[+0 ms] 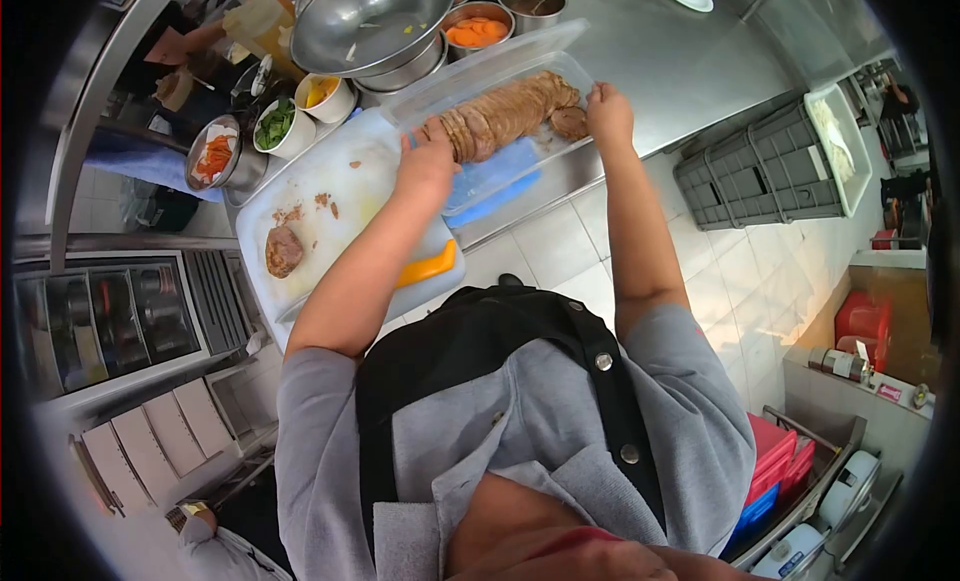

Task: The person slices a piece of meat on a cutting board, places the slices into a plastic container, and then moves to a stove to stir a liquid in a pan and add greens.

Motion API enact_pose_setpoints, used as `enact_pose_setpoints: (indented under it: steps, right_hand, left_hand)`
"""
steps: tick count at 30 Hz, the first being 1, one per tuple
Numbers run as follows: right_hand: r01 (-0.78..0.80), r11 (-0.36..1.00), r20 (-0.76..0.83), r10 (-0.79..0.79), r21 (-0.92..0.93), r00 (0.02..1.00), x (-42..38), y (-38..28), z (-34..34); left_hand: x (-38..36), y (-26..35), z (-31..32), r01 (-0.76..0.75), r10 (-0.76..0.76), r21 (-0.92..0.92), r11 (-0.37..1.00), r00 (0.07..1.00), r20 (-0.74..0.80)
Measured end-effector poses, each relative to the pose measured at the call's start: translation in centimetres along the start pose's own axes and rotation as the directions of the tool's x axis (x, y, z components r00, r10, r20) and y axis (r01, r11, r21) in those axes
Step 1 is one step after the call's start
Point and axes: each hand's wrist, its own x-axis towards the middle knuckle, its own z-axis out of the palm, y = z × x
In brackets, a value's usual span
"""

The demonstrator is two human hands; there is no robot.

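A clear plastic container lies at the counter's front edge, with a long row of sliced brown meat inside. My left hand is closed at the container's left end, beside the nearest slices; its fingertips are partly hidden. At the opposite end, my right hand grips the rim close to a loose slice. Left of the container is a white cutting board, bearing a leftover meat piece, crumbs and a knife with a yellow handle.
Behind the board stand a large steel bowl, a pot of sliced carrots, a tub of green leaves and a bowl of orange and white shreds. A grey crate is at the right. Another person's sleeve shows lower left.
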Motion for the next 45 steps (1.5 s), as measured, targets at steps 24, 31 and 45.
enact_pose_setpoints:
  steps: [24, 31, 45]
  right_hand:
    - [0.607, 0.783, 0.517, -0.580, 0.139, 0.629, -7.0, -9.6, -0.1]
    - [0.612, 0.749, 0.431, -0.654, 0.254, 0.622, -8.0, -8.5, -0.4]
    - [0.806, 0.436, 0.083, -0.893, 0.401, 0.442, -23.2, -19.8, -0.3]
  left_hand:
    - [-3.9, -0.4, -1.0, -0.029, 0.013, -0.153, 0.988, 0.994, -0.107]
    - [-3.6, -0.3, -0.3, -0.105, 0.080, -0.195, 0.975, 0.988, -0.130]
    - [-18.2, -11.0, -7.3, -0.358, 0.197, -0.281, 0.891, 0.860, -0.471]
